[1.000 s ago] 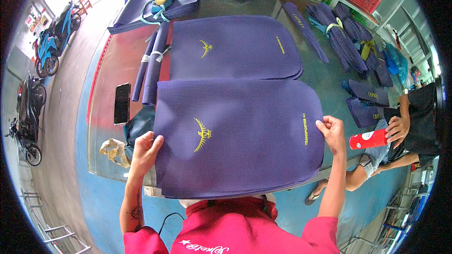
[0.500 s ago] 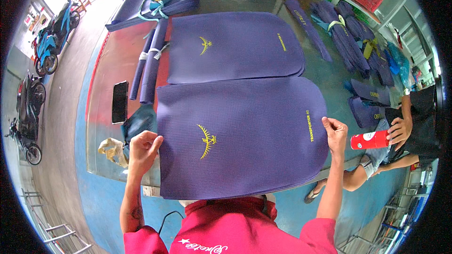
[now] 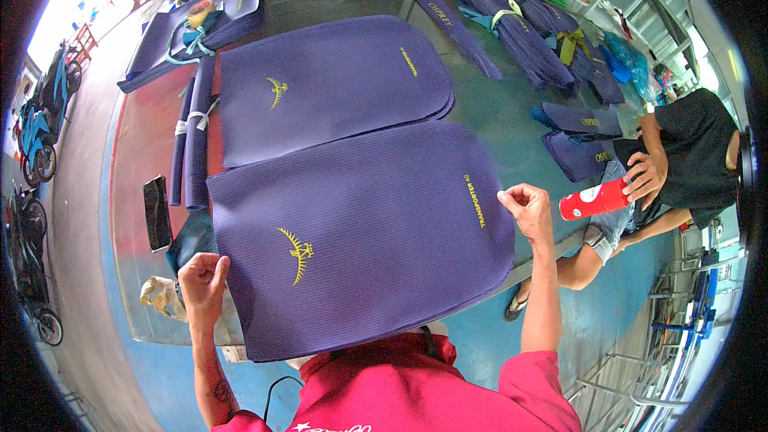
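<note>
Only the head view to go on: the purple sheet (image 3: pixel 376 232) lies on the near side of the bench (image 3: pixel 516 148), right in front of the person, on top of what looks like a few more layers. Left hand (image 3: pixel 204 284) has thumb and fingers pinched on the left edge, right hand (image 3: pixel 526 210) is pinching the rounded edge opposite, so both grips look closed on it

Step in hand, my guess: squaring up or shifting the sheet by its two ends. Next move probably calls for both hands going together, sheet kept taut, or the floppy middle will buckle

As for direction, the rounded end points right and the straight-cut end left. Long axis runs across the person, tilted so the right end sits farther away. Another purple sheet (image 3: pixel 332 96) lies just beyond it, rounded end also to the right
</note>
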Demonstrator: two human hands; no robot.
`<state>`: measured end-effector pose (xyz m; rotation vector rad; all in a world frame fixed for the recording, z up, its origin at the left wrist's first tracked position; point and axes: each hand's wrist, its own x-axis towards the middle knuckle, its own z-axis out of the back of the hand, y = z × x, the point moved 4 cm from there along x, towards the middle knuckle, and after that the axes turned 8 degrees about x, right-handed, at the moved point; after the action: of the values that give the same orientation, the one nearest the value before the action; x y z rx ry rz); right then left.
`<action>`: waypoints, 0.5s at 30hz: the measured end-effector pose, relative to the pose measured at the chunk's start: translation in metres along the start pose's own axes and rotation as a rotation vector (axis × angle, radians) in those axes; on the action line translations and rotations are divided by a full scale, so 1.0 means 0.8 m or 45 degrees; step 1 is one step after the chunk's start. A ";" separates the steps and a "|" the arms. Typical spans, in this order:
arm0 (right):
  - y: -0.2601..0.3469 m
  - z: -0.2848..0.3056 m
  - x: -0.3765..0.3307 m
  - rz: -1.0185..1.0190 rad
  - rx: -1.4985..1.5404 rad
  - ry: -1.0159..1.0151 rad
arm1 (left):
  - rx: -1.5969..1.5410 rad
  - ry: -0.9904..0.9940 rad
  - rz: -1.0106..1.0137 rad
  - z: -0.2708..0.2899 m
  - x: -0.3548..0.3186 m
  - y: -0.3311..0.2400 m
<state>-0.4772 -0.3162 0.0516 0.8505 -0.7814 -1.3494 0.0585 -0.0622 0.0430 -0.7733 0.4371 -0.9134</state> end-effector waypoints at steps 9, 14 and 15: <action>-0.001 -0.006 0.007 0.049 -0.057 -0.017 | 0.052 -0.048 -0.001 0.002 0.002 0.003; -0.015 0.000 0.002 0.030 -0.037 -0.033 | 0.128 -0.057 -0.053 0.000 0.005 0.004; -0.019 0.001 0.002 -0.005 0.011 -0.011 | 0.041 -0.047 -0.026 -0.003 0.005 0.007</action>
<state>-0.4851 -0.3186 0.0391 0.8535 -0.7932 -1.3549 0.0625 -0.0645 0.0367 -0.7656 0.3817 -0.9220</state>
